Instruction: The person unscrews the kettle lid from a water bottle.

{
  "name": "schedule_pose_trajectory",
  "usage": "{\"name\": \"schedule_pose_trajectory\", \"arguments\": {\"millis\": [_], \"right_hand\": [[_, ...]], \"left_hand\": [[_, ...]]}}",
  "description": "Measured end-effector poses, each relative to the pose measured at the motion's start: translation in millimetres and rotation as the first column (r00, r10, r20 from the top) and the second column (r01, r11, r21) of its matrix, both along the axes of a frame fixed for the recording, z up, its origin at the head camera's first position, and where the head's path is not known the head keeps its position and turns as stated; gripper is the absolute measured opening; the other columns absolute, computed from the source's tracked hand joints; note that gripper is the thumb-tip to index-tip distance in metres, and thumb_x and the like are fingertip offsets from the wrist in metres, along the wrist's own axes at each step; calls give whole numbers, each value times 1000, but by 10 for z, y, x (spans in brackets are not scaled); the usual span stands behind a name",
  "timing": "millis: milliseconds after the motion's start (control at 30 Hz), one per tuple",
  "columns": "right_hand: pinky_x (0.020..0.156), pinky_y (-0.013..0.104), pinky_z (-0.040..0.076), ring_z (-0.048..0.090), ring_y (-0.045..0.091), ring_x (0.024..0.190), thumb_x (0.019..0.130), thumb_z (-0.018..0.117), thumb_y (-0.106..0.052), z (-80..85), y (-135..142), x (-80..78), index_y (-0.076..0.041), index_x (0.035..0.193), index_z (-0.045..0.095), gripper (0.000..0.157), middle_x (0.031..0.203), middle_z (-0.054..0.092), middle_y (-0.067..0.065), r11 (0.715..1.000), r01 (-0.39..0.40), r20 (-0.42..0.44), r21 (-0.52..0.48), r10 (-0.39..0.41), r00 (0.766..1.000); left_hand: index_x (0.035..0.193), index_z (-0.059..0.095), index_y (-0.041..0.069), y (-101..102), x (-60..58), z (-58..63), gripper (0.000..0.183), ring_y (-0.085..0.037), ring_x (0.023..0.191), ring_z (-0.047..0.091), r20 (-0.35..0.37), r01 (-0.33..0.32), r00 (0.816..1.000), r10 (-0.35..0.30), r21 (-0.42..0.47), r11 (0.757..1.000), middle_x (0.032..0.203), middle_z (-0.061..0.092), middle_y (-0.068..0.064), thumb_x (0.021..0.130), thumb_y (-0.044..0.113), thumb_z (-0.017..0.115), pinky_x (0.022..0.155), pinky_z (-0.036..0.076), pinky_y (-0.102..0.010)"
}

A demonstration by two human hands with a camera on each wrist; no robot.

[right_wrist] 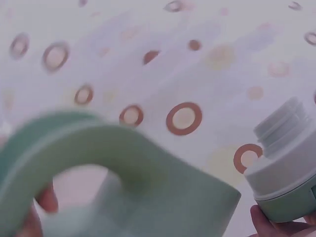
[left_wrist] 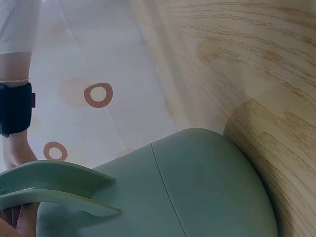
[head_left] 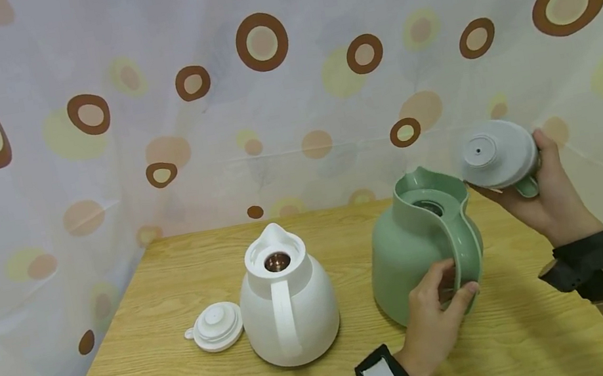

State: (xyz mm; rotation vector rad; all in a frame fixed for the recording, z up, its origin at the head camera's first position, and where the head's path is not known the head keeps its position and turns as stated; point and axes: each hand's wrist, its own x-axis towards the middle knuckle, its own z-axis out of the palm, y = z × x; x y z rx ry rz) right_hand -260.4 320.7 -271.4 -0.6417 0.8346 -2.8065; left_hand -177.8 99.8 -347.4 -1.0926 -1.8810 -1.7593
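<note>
A green thermos jug stands at the right of the wooden table with its top uncovered. My left hand grips its handle, fingers through the loop. Up and to the right of the jug's mouth, my right hand holds the jug's lid, tilted so its pale threaded underside shows. In the right wrist view the lid has a grey-white stopper and a green outer band. The left wrist view shows the green jug's body close up.
A white thermos jug stands uncovered left of the green one. Its white lid lies on the wooden table beside it. A spotted curtain hangs behind the table and along its sides.
</note>
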Motion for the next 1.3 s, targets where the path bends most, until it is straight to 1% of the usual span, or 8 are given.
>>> {"name": "schedule_pose_trajectory", "arguments": {"millis": [67,233,433,567,767,967,1133,1300], "right_hand": [[104,49,18,36,34,125,97,48,-31,-53,42,-11,-27,137,43,41,138,34,5,982,-88,102,-166,106,989],[106,43,15,25,37,130,91,58,-33,-226,145,-30,-25,134,44,45,140,32,10,918,-128,237,-374,228,944],[107,42,14,24,35,131,90,60,-31,-428,242,-17,-22,135,44,48,139,35,15,877,-100,308,-469,269,913],[107,44,14,26,36,130,85,64,-39,-572,295,14,-37,134,42,54,140,34,9,856,-31,356,-515,246,901],[106,47,15,24,38,130,80,70,-39,-824,396,49,-56,133,23,73,140,31,7,862,53,420,-504,191,887],[107,45,14,24,38,130,84,68,-32,-1091,502,68,-55,132,26,68,137,32,9,856,57,444,-514,208,872],[107,46,14,29,36,128,86,67,-28,-1262,554,92,-58,130,18,73,135,33,8,855,93,483,-510,195,854],[104,44,24,40,30,119,88,64,-28,-1380,597,149,-55,131,8,76,126,37,5,894,145,560,-423,133,818]], "left_hand": [[113,51,-1,-1,0,0,22,-7,89,59,-3,-2,1000,2,0,1000,99,61,-12,92,4,55,71,48,-15],[113,51,-2,-18,11,16,22,-8,90,59,14,-3,1000,3,-8,1000,100,61,-13,92,5,55,72,48,-15],[112,51,-2,-27,23,37,22,-8,90,59,22,-13,1000,13,-14,1000,100,61,-13,91,5,55,72,47,-14],[112,51,-2,-21,21,37,22,-8,90,59,21,-13,1000,14,-14,1000,99,61,-13,91,4,55,72,47,-15],[112,51,-2,-11,18,27,22,-8,90,59,17,-16,1000,16,-20,1000,100,61,-13,91,4,56,72,47,-14],[112,51,-1,2,7,16,22,-7,90,59,13,-19,1000,19,-18,1000,100,61,-13,91,5,56,73,47,-14],[112,52,-1,0,7,11,23,-7,90,59,26,-22,999,23,-17,1000,101,61,-13,91,6,56,73,47,-14],[113,52,0,3,15,16,24,-6,90,59,36,-31,999,32,-24,999,102,61,-12,91,7,56,73,46,-13]]}}
